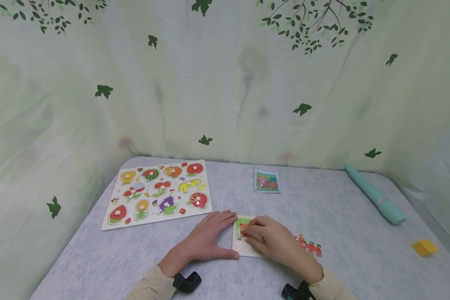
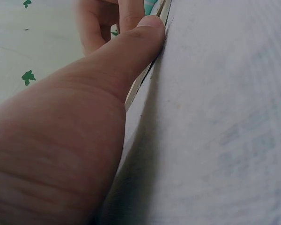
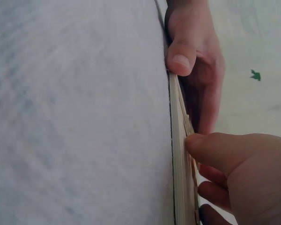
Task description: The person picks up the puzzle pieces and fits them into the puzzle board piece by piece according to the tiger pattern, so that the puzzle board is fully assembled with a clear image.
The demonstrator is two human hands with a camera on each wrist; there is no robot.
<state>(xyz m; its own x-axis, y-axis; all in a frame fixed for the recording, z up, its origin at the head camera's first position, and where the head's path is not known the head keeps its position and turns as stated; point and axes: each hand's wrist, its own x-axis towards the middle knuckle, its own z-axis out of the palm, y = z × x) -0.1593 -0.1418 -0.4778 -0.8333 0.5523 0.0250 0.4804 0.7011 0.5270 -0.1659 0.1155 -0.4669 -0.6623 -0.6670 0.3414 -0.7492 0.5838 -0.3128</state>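
1. Early days, I reckon; the board (image 1: pixel 249 250), lower centre, shows colour only at its upper left; part's hidden;
2. right hand (image 1: pixel 275 241) pinches a jigsaw piece (image 1: pixel 243 227) there; left hand (image 1: pixel 208 238) lies spread along the left edge;
3. loose pieces (image 1: pixel 313 247), lower right, remain unplaced.

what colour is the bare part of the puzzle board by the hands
Pale cream; the puzzle board shows it best in the head view.
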